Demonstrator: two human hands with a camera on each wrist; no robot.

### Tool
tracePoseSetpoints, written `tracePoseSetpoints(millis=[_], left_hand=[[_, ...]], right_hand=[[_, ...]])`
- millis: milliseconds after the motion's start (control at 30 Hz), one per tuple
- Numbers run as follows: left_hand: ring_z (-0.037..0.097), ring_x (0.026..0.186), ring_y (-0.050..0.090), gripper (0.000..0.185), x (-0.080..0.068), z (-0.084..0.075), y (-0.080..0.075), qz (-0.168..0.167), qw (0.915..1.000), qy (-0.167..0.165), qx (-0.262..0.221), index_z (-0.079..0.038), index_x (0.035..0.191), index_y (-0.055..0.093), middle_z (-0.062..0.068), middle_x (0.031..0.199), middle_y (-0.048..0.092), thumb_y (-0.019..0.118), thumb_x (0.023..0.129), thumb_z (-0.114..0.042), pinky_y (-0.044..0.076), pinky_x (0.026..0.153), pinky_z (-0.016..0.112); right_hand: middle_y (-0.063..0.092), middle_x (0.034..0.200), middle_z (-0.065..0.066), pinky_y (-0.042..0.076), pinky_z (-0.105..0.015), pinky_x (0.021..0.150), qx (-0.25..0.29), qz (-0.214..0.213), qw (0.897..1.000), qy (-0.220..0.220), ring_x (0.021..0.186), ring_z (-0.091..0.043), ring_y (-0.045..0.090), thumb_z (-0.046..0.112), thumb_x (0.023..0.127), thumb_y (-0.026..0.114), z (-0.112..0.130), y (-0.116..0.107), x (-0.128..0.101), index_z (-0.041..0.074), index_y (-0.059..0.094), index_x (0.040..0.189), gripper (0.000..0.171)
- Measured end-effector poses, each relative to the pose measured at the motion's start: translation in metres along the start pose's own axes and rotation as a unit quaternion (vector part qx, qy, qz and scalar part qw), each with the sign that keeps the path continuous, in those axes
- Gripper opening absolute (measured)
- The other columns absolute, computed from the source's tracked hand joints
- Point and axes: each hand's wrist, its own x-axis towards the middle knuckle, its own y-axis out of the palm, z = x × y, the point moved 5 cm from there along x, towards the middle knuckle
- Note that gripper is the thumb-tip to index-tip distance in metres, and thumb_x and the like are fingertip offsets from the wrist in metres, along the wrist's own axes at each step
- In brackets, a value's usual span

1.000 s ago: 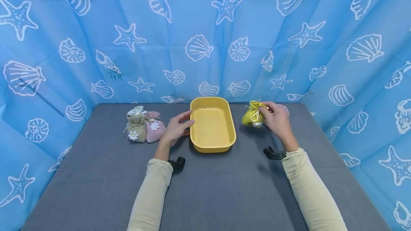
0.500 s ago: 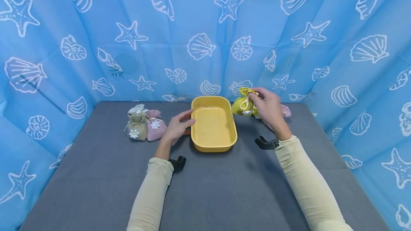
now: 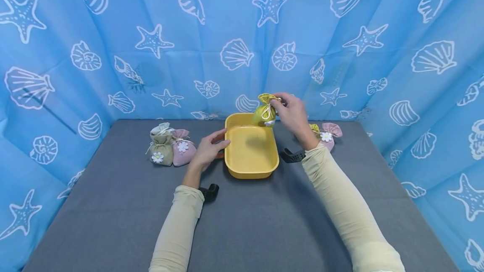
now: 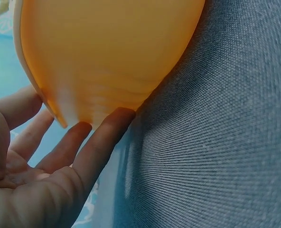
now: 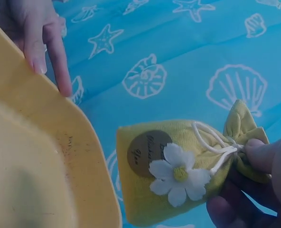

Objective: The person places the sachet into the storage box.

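Note:
A yellow drawstring pouch (image 3: pixel 264 114) with a white cord and a white flower (image 5: pixel 178 175) hangs over the far right part of a yellow rectangular basin (image 3: pixel 251 175). My right hand (image 3: pixel 293 114) pinches the pouch by its gathered neck, thumb on one side and fingers beneath. A round brown label shows on the pouch in the right wrist view. My left hand (image 3: pixel 207 151) rests against the basin's left side. Its fingers (image 4: pixel 100 149) lie fairly straight on the outer wall and rim in the left wrist view.
A beige pouch (image 3: pixel 161 150) and a pink pouch (image 3: pixel 183 154) stand left of the basin, with a pale one behind. On the right, another pink pouch (image 3: pixel 329 133) and a partly hidden yellow one stand behind my right wrist. A blue curtain (image 3: pixel 211 20) backs the grey table (image 3: pixel 242 221).
My right hand has lifted the yellow pouch and carried it leftward from the right-hand group to above the basin. My left hand has stayed at the basin's side.

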Motion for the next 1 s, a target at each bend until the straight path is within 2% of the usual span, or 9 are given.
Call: tracePoseSetpoints(millis=[133,300,533,767,867,1000], left_hand=[[0.03,0.14,0.053,0.059,0.0,0.001,0.0,-0.001,1.0,-0.003,-0.002,-0.024,0.156,0.044,0.006,0.161,0.042,0.066,0.101,-0.025,0.057,0.101,0.047],[0.029,0.14,0.053,0.058,0.001,0.002,-0.002,-0.007,0.9999,-0.009,-0.002,-0.026,0.155,0.045,0.006,0.162,0.042,0.066,0.101,-0.026,0.056,0.102,0.048],[0.028,0.142,0.051,0.058,0.002,0.0,-0.003,-0.005,0.9999,-0.013,0.0,-0.026,0.155,0.044,0.005,0.162,0.041,0.065,0.101,-0.026,0.056,0.103,0.048],[0.029,0.141,0.052,0.058,0.002,0.0,-0.004,-0.007,0.9999,-0.013,0.002,-0.026,0.155,0.044,0.005,0.161,0.043,0.066,0.101,-0.027,0.056,0.102,0.047],[0.028,0.141,0.053,0.058,0.001,0.001,-0.003,-0.005,0.9999,-0.015,-0.001,-0.026,0.155,0.044,0.005,0.16,0.043,0.065,0.101,-0.026,0.056,0.102,0.047],[0.028,0.141,0.053,0.059,0.001,0.002,-0.001,-0.005,0.9998,-0.017,-0.001,-0.025,0.156,0.044,0.004,0.16,0.044,0.066,0.101,-0.026,0.056,0.102,0.047]], right_hand=[[0.075,0.109,-0.019,0.063,-0.043,0.082,0.015,0.023,1.0,0.013,0.092,-0.032,0.073,0.022,0.104,0.06,-0.008,0.014,0.006,0.006,0.071,0.125,0.029],[0.074,0.111,-0.018,0.061,-0.037,0.078,-0.01,0.049,0.998,0.023,0.091,-0.03,0.072,0.024,0.106,0.055,-0.018,0.031,0.014,0.008,0.069,0.128,0.03],[0.073,0.111,-0.014,0.047,-0.03,0.066,-0.038,0.082,0.995,0.035,0.08,-0.023,0.061,0.025,0.107,0.053,-0.032,0.047,0.021,0.01,0.069,0.128,0.03],[0.072,0.108,-0.015,0.045,-0.029,0.06,-0.055,0.12,0.991,0.036,0.068,-0.018,0.055,0.025,0.108,0.051,-0.041,0.055,0.022,0.009,0.067,0.132,0.033],[0.071,0.11,-0.014,0.045,-0.03,0.061,-0.061,0.133,0.988,0.054,0.07,-0.018,0.055,0.028,0.108,0.05,-0.048,0.057,0.021,0.011,0.066,0.134,0.035],[0.069,0.115,-0.015,0.052,-0.033,0.067,-0.056,0.153,0.984,0.077,0.081,-0.025,0.064,0.027,0.109,0.049,-0.059,0.061,0.018,0.011,0.065,0.136,0.035]])
